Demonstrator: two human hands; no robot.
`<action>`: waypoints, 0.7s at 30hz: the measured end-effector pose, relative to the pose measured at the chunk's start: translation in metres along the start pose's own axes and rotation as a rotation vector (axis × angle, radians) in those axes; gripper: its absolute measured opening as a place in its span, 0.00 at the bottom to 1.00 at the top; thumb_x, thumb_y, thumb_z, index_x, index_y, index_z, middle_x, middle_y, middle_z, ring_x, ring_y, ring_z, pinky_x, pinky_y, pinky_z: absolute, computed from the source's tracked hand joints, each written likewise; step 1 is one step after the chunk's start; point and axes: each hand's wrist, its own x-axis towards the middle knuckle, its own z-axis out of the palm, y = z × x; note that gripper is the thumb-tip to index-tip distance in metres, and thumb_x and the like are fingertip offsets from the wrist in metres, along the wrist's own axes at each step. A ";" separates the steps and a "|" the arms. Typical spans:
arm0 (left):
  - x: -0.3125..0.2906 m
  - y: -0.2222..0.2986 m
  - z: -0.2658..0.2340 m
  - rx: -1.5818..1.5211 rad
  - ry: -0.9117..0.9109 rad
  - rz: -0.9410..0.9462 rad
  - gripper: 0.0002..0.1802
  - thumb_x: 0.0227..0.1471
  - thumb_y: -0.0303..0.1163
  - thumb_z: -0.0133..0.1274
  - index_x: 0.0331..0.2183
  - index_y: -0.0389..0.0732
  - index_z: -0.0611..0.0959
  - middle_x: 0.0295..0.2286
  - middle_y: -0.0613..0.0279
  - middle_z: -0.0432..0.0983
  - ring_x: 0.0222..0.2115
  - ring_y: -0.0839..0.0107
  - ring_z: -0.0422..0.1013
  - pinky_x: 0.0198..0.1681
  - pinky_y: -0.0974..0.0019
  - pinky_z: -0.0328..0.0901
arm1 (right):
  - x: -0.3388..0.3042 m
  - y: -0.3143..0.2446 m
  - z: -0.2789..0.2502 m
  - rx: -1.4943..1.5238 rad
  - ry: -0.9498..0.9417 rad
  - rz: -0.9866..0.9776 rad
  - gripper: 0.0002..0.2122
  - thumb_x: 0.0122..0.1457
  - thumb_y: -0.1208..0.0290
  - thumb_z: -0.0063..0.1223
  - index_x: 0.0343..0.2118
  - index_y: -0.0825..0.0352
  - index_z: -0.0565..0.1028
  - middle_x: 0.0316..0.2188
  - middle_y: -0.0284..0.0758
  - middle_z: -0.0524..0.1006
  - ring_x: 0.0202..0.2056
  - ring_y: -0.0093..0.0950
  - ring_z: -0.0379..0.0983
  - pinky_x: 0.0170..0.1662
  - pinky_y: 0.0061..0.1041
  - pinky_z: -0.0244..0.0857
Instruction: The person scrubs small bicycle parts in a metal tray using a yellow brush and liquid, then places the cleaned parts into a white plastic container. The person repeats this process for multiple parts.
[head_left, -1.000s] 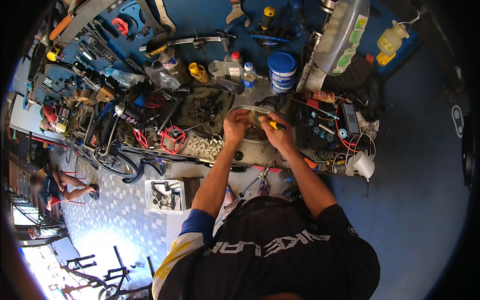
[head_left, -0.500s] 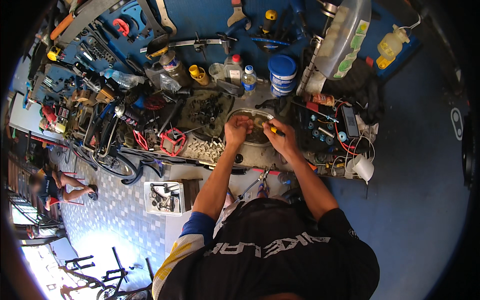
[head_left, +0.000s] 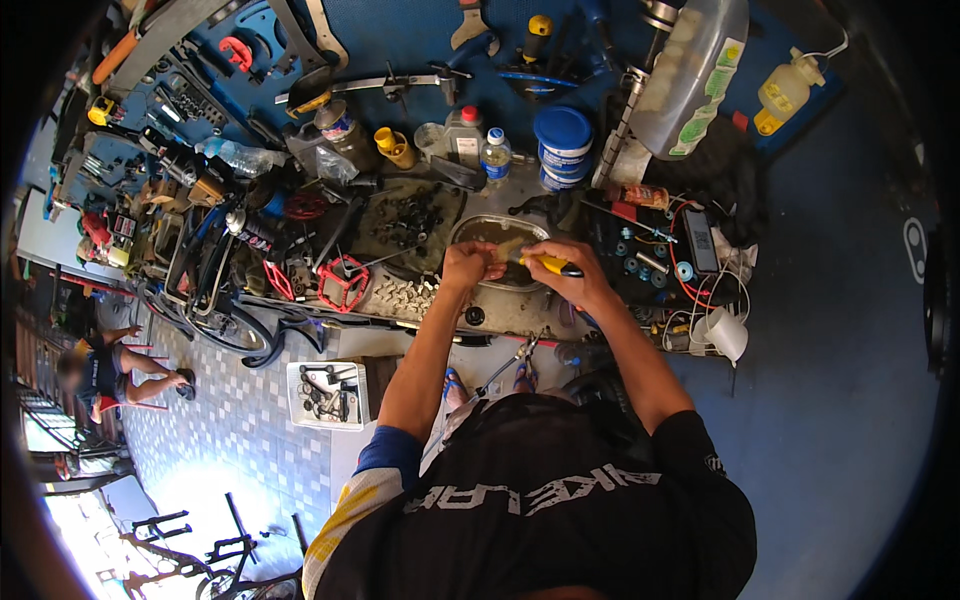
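My right hand [head_left: 572,270] grips a brush [head_left: 549,263] with a yellow and black handle. Its pale head points left over an oval metal basin [head_left: 457,232] of murky brown liquid. My left hand [head_left: 472,266] is at the basin's near left side, fingers curled together close to the brush head. Whatever those fingers hold is too small and hidden to name. Left of my left hand, many small pale metal pieces [head_left: 405,296] lie on the bench. Behind them, dark small parts [head_left: 415,220] rest in a shallow tray.
Red pedals [head_left: 342,284] lie on the bench to the left. A blue-lidded tub [head_left: 564,148] and several bottles line the back. At right are a phone [head_left: 701,243], cables and a white cup [head_left: 720,333]. A white parts basket [head_left: 328,395] stands below the bench. Another person [head_left: 100,372] sits far left.
My right hand has turned and moved slightly right, so more of the yellow handle shows. My left hand has shifted slightly left and its fingers now meet near the brush head.
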 end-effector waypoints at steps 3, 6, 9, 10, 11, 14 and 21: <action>0.000 -0.006 -0.005 0.016 -0.033 -0.020 0.10 0.58 0.14 0.47 0.41 0.25 0.79 0.33 0.47 0.79 0.29 0.63 0.79 0.34 0.61 0.79 | -0.003 0.010 0.004 -0.017 0.020 -0.013 0.09 0.55 0.74 0.65 0.39 0.69 0.81 0.36 0.40 0.84 0.36 0.30 0.82 0.40 0.26 0.74; -0.005 0.004 0.002 -0.006 -0.059 -0.018 0.10 0.58 0.14 0.47 0.42 0.25 0.79 0.35 0.48 0.79 0.31 0.63 0.80 0.36 0.60 0.80 | -0.005 0.029 0.001 -0.053 0.109 0.092 0.10 0.56 0.70 0.64 0.38 0.69 0.81 0.35 0.40 0.83 0.36 0.34 0.82 0.39 0.28 0.73; -0.010 0.002 -0.002 -0.099 -0.035 -0.002 0.11 0.58 0.14 0.47 0.43 0.26 0.79 0.38 0.49 0.79 0.36 0.63 0.79 0.40 0.61 0.79 | -0.010 0.027 -0.001 -0.127 0.026 0.124 0.10 0.55 0.67 0.64 0.37 0.67 0.81 0.34 0.39 0.83 0.36 0.38 0.81 0.39 0.32 0.73; -0.008 0.001 -0.002 -0.139 -0.033 0.010 0.11 0.58 0.14 0.47 0.43 0.27 0.80 0.38 0.49 0.79 0.38 0.64 0.79 0.41 0.61 0.79 | -0.013 0.030 0.000 -0.202 0.017 0.125 0.11 0.55 0.66 0.64 0.36 0.67 0.81 0.33 0.39 0.83 0.36 0.39 0.81 0.39 0.33 0.73; -0.006 0.000 -0.003 -0.128 -0.035 0.024 0.12 0.58 0.14 0.48 0.44 0.27 0.79 0.39 0.49 0.79 0.39 0.64 0.79 0.43 0.62 0.78 | -0.016 0.033 0.003 -0.277 0.009 0.126 0.11 0.54 0.64 0.64 0.35 0.66 0.80 0.33 0.39 0.83 0.36 0.40 0.80 0.39 0.35 0.73; -0.003 -0.003 -0.003 -0.102 -0.034 0.069 0.15 0.56 0.13 0.50 0.46 0.28 0.78 0.40 0.49 0.79 0.43 0.63 0.77 0.47 0.63 0.77 | -0.021 0.036 0.007 -0.429 -0.052 0.158 0.13 0.52 0.61 0.65 0.34 0.64 0.80 0.32 0.40 0.82 0.35 0.42 0.79 0.39 0.38 0.73; -0.006 -0.002 0.005 -0.161 0.019 0.095 0.15 0.54 0.14 0.54 0.45 0.26 0.78 0.41 0.47 0.79 0.45 0.61 0.77 0.50 0.62 0.76 | -0.017 0.042 0.013 -0.478 -0.001 0.348 0.10 0.51 0.62 0.63 0.33 0.60 0.80 0.29 0.41 0.82 0.34 0.44 0.80 0.38 0.41 0.73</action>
